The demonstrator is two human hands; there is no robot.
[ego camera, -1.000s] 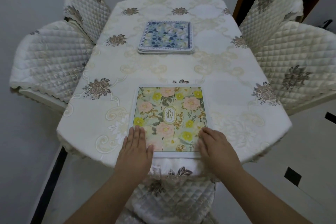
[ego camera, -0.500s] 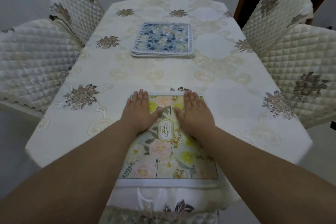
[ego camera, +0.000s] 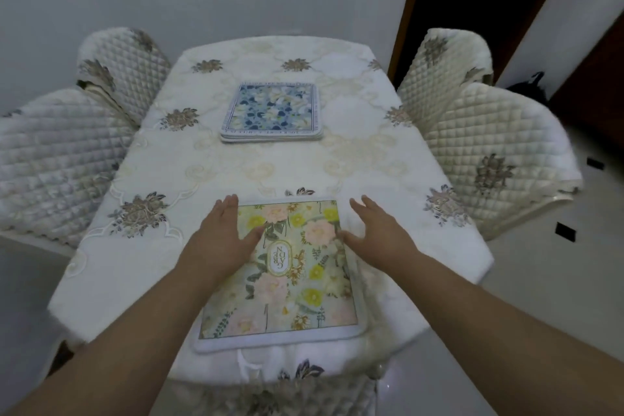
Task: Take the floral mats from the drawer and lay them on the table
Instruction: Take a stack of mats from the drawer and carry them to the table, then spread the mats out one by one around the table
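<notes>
A yellow and pink floral mat (ego camera: 290,280) lies flat at the near end of the table (ego camera: 209,172), its white border at the table's front edge. My left hand (ego camera: 224,233) rests with straight fingers on the mat's far left corner. My right hand (ego camera: 374,230) is spread flat at the mat's far right edge, thumb over the mat and fingers on the cloth. A small stack of blue floral mats (ego camera: 271,113) sits at the far middle of the table.
A cream embroidered cloth covers the table. Quilted chairs stand on the left (ego camera: 57,159), the right (ego camera: 496,152) and tucked in at the near end (ego camera: 277,395). A dark doorway (ego camera: 472,3) is at the far right.
Both hands have slid apart from the mat's middle to its far corners. Before that they had moved from the near edge up the mat.
</notes>
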